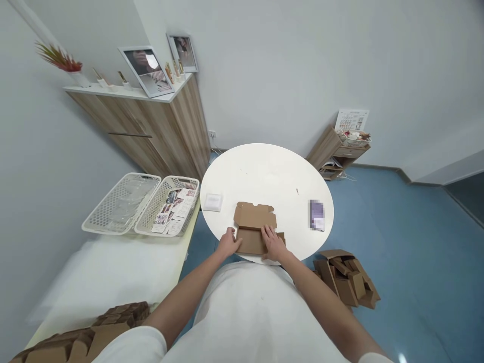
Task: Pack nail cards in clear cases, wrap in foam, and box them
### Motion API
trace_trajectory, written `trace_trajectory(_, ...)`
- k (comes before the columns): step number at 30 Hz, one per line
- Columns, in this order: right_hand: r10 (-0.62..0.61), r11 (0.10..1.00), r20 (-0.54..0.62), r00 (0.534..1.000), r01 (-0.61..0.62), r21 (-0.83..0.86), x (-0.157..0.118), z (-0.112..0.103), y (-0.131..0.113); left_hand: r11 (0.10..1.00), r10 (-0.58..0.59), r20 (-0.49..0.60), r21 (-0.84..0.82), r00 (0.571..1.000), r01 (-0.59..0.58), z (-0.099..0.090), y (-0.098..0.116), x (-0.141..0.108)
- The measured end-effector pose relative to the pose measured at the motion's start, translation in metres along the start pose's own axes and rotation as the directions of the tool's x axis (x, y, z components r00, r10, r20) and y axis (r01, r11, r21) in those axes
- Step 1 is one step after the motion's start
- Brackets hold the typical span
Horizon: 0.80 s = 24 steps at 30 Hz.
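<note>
A brown cardboard mailer box (252, 241) lies at the near edge of the round white table, with its lid (254, 216) unfolded away from me. My left hand (229, 244) grips the box's left wall, the thumb toward the inside and the fingers outside. On the opposite side, my right hand (274, 244) is closed over the right wall, its fingers reaching into the box. A side flap (281, 237) sticks out beyond the right hand. Part of the right wall is hidden under that hand.
On the white table (264, 171) are a small clear packet (213, 202) at left and a purple item (316, 215), blurred out, at right. White baskets (177, 204) stand on the left side table. A carton of folded boxes (348, 280) sits on the floor at right.
</note>
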State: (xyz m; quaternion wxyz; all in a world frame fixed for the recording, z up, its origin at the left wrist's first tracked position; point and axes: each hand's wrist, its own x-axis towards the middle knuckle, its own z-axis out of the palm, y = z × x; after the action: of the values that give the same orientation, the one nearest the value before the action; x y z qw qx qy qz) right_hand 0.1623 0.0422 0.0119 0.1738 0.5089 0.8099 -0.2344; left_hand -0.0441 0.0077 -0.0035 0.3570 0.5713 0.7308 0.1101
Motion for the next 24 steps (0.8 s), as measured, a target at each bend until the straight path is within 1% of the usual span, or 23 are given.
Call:
trace_trajectory(2,-0.004,1.0,-0.006,1.0,0.004,0.009,0.0,0.0,0.001,0.997,0.071,-0.01,-0.043,0.997,-0.072,-0.008,-0.005,-0.007)
trace_trajectory(3,-0.006,1.0,-0.01,1.0,0.006,0.014,0.0,0.0,0.001,0.993,0.11,-0.005,-0.033,0.994,-0.11,-0.011,-0.005,-0.009)
trace_trajectory(4,-0.007,1.0,-0.014,1.0,0.007,0.018,0.0,0.0,0.001,0.989,0.149,0.013,-0.003,0.989,-0.149,-0.015,-0.005,-0.011)
trace_trajectory(6,-0.006,1.0,-0.016,1.0,0.006,0.025,0.0,-0.001,0.0,0.973,0.204,0.087,0.088,0.975,-0.211,-0.02,-0.001,-0.011)
trace_trajectory(8,-0.008,0.999,-0.018,1.0,0.009,0.035,-0.001,-0.001,0.0,0.958,0.199,0.166,0.176,0.966,-0.227,-0.022,0.005,-0.009)
trace_trajectory(10,-0.025,0.998,-0.036,0.999,0.027,0.054,-0.003,-0.001,0.002,0.951,0.169,0.202,0.225,0.965,-0.213,-0.021,0.01,-0.004)
trace_trajectory(12,-0.026,0.995,-0.105,0.994,0.035,0.09,-0.006,0.002,0.006,0.948,0.155,0.211,0.242,0.965,-0.205,-0.018,0.012,-0.001)
trace_trajectory(13,0.0,0.992,-0.162,0.987,0.021,0.125,-0.009,0.004,0.01,0.947,0.152,0.212,0.248,0.965,-0.204,-0.017,0.012,0.0)
trace_trajectory(14,0.054,0.983,-0.223,0.973,-0.013,0.181,-0.012,0.006,0.015,0.946,0.148,0.214,0.253,0.966,-0.201,-0.016,0.012,0.001)
trace_trajectory(15,0.138,0.962,-0.275,0.951,-0.063,0.264,-0.015,0.009,0.02,0.946,0.142,0.216,0.257,0.966,-0.197,-0.015,0.012,0.002)
trace_trajectory(16,0.244,0.918,-0.303,0.921,-0.118,0.378,-0.019,0.012,0.025,0.947,0.138,0.22,0.258,0.966,-0.194,-0.014,0.012,0.002)
trace_trajectory(17,0.355,0.841,-0.294,0.888,-0.166,0.515,-0.022,0.015,0.031,0.947,0.136,0.222,0.257,0.965,-0.193,-0.014,0.012,0.002)
trace_trajectory(18,0.454,0.729,-0.249,0.856,-0.196,0.656,-0.025,0.017,0.036,0.948,0.135,0.226,0.255,0.965,-0.193,-0.013,0.012,0.002)
trace_trajectory(19,0.527,0.59,-0.18,0.83,-0.205,0.781,-0.027,0.019,0.04,0.948,0.135,0.229,0.254,0.964,-0.193,-0.013,0.012,0.002)
trace_trajectory(20,0.57,0.44,-0.103,0.815,-0.197,0.876,-0.029,0.021,0.043,0.948,0.134,0.234,0.254,0.963,-0.194,-0.013,0.013,0.003)
trace_trajectory(22,0.578,0.162,0.032,0.815,-0.154,0.975,-0.03,0.021,0.046,0.947,0.127,0.244,0.259,0.961,-0.191,-0.013,0.015,0.004)
trace_trajectory(23,0.559,0.061,0.078,0.826,-0.135,0.989,-0.029,0.02,0.045,0.946,0.123,0.249,0.262,0.961,-0.189,-0.013,0.016,0.004)
trace_trajectory(24,0.54,-0.002,0.097,0.836,-0.113,0.994,-0.029,0.019,0.044,0.946,0.121,0.253,0.264,0.96,-0.189,-0.013,0.017,0.004)
